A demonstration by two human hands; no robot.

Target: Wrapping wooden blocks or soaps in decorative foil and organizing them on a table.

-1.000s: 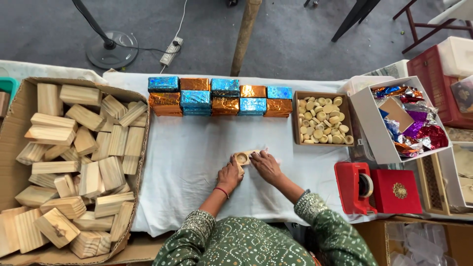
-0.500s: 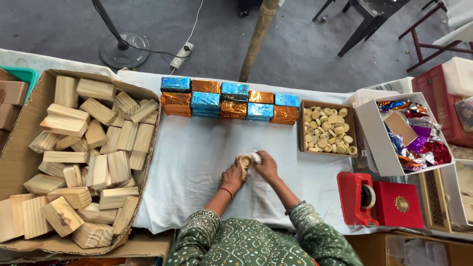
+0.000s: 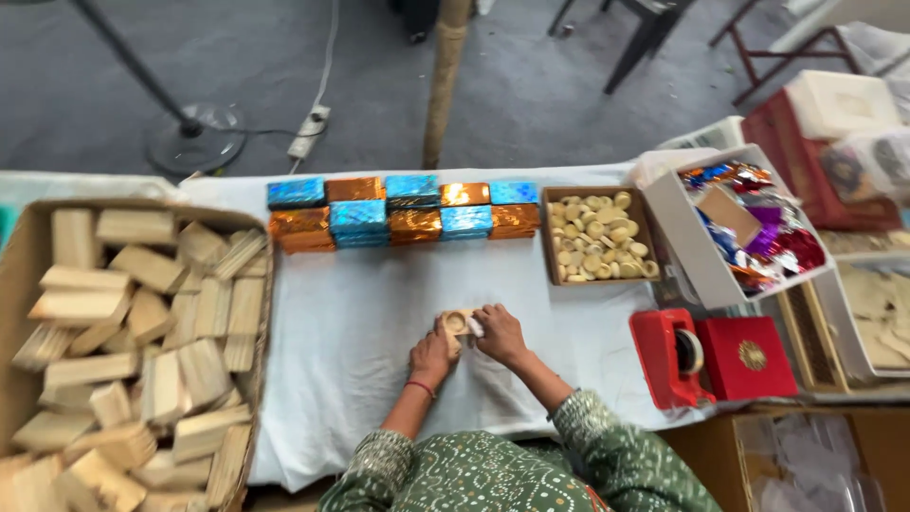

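Hands meet over a small pale wooden block (image 3: 457, 325) with a round hollow in its top face (something whitish sits in the hollow), held just above the white cloth (image 3: 360, 332). The left hand (image 3: 431, 356) cups the block's near-left side with fingers curled around it, while the right hand (image 3: 500, 334) pinches its right edge, a scrap of white showing at the fingertips. Beyond the grip lie foil-wrapped blocks (image 3: 403, 209) in blue and orange; beyond and to the right sits a box of pale round pieces (image 3: 599, 235), and left of the grip a carton of bare wooden blocks (image 3: 133, 322).
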